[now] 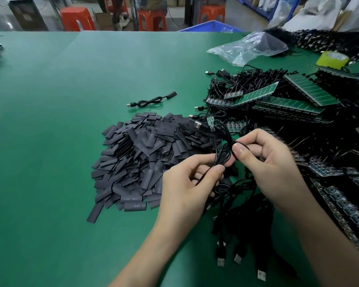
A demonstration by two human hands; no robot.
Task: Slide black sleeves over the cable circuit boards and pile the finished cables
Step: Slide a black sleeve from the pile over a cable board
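Pinching one coiled cable (222, 154) just above the sleeve pile (145, 158), the left hand (187, 183) and right hand (265, 160) should steady it so its bare circuit board (210, 121) points clear for sleeving.

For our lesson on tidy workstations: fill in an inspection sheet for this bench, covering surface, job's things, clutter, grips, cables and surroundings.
surface: green mat.
job's things: pile of black sleeves mid-mat; board panels stacked right; one sleeved cable lying beyond the pile.
clutter: plastic bag, tape roll, far right.
grips: left grip and right grip both pinch the held cable; its circuit board is bare.
cables: loose cables tangled near right, USB plugs showing.
surroundings: orange stools, blue bin beyond the mat.
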